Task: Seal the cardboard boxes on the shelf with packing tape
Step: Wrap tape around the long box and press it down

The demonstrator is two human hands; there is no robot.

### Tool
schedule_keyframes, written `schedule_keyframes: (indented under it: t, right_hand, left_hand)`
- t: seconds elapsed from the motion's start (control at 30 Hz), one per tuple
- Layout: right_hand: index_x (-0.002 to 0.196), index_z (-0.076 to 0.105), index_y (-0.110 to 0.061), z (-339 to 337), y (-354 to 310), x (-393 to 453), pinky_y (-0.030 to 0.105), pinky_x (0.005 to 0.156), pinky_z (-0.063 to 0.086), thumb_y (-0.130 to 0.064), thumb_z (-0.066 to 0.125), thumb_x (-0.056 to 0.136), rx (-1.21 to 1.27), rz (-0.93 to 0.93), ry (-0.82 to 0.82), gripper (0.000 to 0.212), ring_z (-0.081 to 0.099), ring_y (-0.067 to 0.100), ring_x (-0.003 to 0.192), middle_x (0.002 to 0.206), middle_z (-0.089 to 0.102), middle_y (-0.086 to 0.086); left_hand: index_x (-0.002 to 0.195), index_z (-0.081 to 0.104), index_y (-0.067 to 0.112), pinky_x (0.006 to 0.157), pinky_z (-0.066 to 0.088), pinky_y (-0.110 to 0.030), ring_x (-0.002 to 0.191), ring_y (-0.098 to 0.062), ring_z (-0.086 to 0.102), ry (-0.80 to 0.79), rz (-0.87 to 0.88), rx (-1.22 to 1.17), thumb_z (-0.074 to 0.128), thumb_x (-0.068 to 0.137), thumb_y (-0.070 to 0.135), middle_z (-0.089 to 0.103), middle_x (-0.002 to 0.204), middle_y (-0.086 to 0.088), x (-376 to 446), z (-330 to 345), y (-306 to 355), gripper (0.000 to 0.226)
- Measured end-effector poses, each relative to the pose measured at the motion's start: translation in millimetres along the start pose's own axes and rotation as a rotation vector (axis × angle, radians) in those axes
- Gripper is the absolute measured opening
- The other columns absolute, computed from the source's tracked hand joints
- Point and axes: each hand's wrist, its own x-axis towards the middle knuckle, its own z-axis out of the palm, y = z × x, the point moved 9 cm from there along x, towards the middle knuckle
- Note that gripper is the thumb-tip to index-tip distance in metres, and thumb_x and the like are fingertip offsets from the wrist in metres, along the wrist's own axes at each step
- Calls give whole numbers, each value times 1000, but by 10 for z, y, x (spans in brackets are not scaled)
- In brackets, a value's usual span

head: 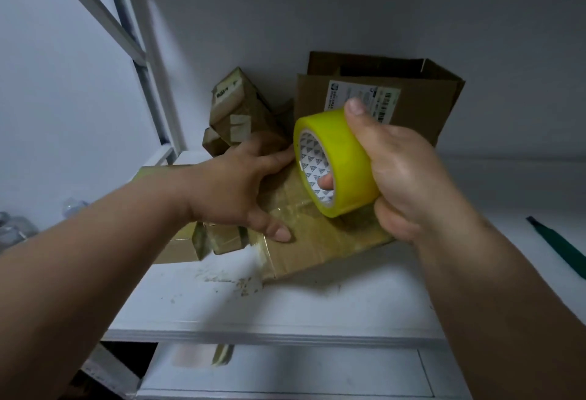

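while left hand presses flat box with spread fingers, right hand grip curled round tape roll

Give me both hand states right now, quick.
Left hand: open, fingers spread, pressing on the flat taped brown cardboard box.
Right hand: closed around the yellow packing tape roll, one finger through its core.

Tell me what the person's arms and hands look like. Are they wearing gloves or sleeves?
No gloves and no sleeves show. The left hand and right hand are both bare, and so are the forearms, all the way to the picture's edge. No rings, watch or bracelets can be seen. The fingernails are short and plain.
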Motion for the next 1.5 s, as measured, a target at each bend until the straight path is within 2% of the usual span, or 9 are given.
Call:
schedule_keyframes:
  t: [0.1, 0.17, 0.43, 0.63, 0.8, 1.03, 1.2, 1.33, 1.5]
  right_hand:
    - [90, 69, -2, 42, -125, -115, 61, 80, 53, -22, 65, 82, 78, -36, -98, 22, 66, 32, 68, 72, 69, 21]
    - [96, 67, 6, 73, -208, -162, 54, 78, 53, -15, 69, 70, 136, -42, -187, 33, 67, 29, 68, 70, 68, 19]
    - [98, 68, 1, 96, 79, -26, 62, 92, 50, -14, 59, 88, 139, 45, -143, 20, 69, 32, 81, 90, 73, 23]
    - [99, 75, -7, -71, 225, -434, 53, 85, 57, -22, 73, 80, 144, 70, -208, 25, 70, 41, 95, 98, 73, 25]
    - [109, 73, -10, -203, 479, -748, 38, 71, 60, -32, 79, 58, 153, 263, -366, 55, 71, 40, 95, 106, 72, 24]
    - [94, 79, -23, -243, 887, -939, 38, 69, 62, -43, 99, 18, 211, 382, -271, 81, 73, 35, 91, 100, 74, 20]
    - [99, 78, -18, -190, 1039, -1026, 32, 69, 60, -38, 98, 36, 207, 468, -387, 68, 73, 35, 95, 104, 73, 22]
    - [94, 79, -17, -275, 1192, -1034, 33, 66, 60, -45, 99, 20, 203, 482, -339, 82, 73, 35, 91, 101, 73, 22]
    - [98, 75, -31, -349, 1374, -918, 43, 88, 55, -74, 84, 37, -107, 379, -225, 75, 70, 29, 95, 98, 72, 17]
  left_hand:
    - [155, 12, 45, 119, 28, -37, 141, -19, 26, 15, 7, -25, 59, 47, 91, 22, 148, 8, -27, -19, -17, 126]
    - [152, 20, 48, 117, 30, -34, 139, -14, 31, 28, 2, -88, 62, 50, 86, 28, 149, 9, -25, -68, -39, 117]
    - [150, 20, 51, 108, 30, -23, 138, -10, 38, -34, -156, -247, 72, 71, 67, 34, 155, 14, 161, -16, -346, 96]
    - [149, 24, 51, 103, 29, -19, 130, -6, 40, -43, -185, -374, 73, 81, 44, 38, 149, 14, 188, 11, -407, 84]
    - [144, 27, 57, 109, 29, -23, 133, -7, 39, -42, -192, -423, 74, 79, 43, 37, 150, 15, 188, 27, -394, 82]
    - [143, 28, 60, 114, 30, -29, 135, -10, 39, -70, -200, -440, 74, 79, 45, 37, 151, 15, 210, 37, -360, 80]
    - [145, 28, 57, 98, 33, -15, 133, -8, 39, -56, -225, -465, 72, 83, 41, 35, 152, 15, 197, 51, -429, 78]
    - [148, 29, 51, 72, 41, -1, 111, 5, 49, -60, -239, -546, 71, 87, 32, 40, 143, 15, 233, 96, -454, 76]
    - [143, 26, 59, 107, 29, -22, 141, -15, 30, -58, -246, -524, 59, 75, 53, 25, 155, 11, 231, 123, -429, 75]
